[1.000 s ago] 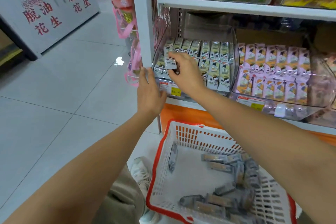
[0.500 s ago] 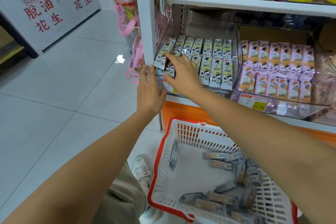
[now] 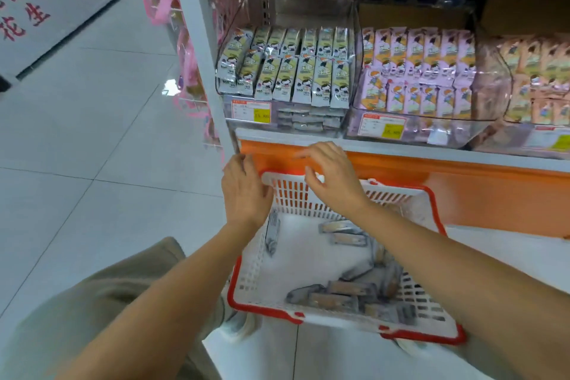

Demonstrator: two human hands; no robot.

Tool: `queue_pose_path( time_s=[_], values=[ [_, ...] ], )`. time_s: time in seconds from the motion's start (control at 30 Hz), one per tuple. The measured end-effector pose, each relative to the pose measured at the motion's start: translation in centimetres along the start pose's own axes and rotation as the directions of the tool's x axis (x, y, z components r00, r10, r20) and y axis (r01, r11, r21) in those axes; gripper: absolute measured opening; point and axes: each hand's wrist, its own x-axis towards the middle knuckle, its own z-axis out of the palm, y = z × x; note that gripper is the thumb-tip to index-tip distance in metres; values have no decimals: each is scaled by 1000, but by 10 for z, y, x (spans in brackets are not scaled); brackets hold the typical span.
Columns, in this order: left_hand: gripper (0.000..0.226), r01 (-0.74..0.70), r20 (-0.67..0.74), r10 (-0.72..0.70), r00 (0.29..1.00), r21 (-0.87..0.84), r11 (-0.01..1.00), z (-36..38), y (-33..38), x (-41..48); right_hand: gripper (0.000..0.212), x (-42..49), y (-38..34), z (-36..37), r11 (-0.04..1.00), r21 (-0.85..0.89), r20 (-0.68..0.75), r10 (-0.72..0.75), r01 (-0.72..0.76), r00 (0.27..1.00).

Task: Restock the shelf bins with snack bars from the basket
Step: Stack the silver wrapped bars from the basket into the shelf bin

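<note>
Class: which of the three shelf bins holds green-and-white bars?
The leftmost bin, nearest the white upright; the middle bin holds pink packs, the right bin peach ones.

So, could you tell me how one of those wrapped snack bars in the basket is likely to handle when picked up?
Probably light: each snack bar is small and slim. Its shiny wrapper looks slippery, so it may slide when pinched. The bars lie flat in the basket, so rolling seems unlikely.

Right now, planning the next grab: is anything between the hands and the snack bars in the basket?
Nothing visible. Left hand and right hand hover over the basket at its far rim; snack bars lie uncovered below.
</note>
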Motion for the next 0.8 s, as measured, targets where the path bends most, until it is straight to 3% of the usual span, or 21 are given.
queue_pose_path(
  time_s=[0.07,0.1,0.13,0.2,0.27,0.3,0.37,0.43,0.57,0.67,0.8],
  values=[
    [56,18,183,-43,982,138,990,19,-1,-20,27,-40,20,2,988,-13,171,151,-151,974],
    [53,5,312,-78,947,227,974,30,-2,-31,25,-60,31,3,969,-48,303,245,-242,921],
    [52,-28,449,-114,886,299,954,41,-4,-43,26,-80,42,4,942,-113,446,333,-317,831],
    [52,-144,668,-146,729,359,922,61,-7,-67,31,-118,61,7,868,-250,664,476,-428,577],
    [49,-211,772,-130,622,325,922,78,-7,-92,36,-151,70,10,792,-369,756,560,-487,337],
    [48,-226,812,-109,574,285,932,83,-5,-104,38,-164,71,12,771,-424,769,584,-476,261],
    [45,-119,872,-112,477,190,975,88,4,-124,39,-185,72,15,750,-487,780,604,-448,163],
    [40,-27,920,-125,372,145,989,91,13,-140,39,-203,74,18,722,-532,773,627,-443,94],
    [46,-7,937,-92,336,100,995,91,20,-151,42,-231,81,25,664,-602,737,676,-443,11],
    [54,-127,947,-40,317,85,988,93,15,-155,19,-239,82,28,659,-602,722,690,-450,46],
    [49,-143,937,-9,348,63,988,93,9,-158,24,-241,78,29,627,-616,671,735,-478,100]
  ],
)
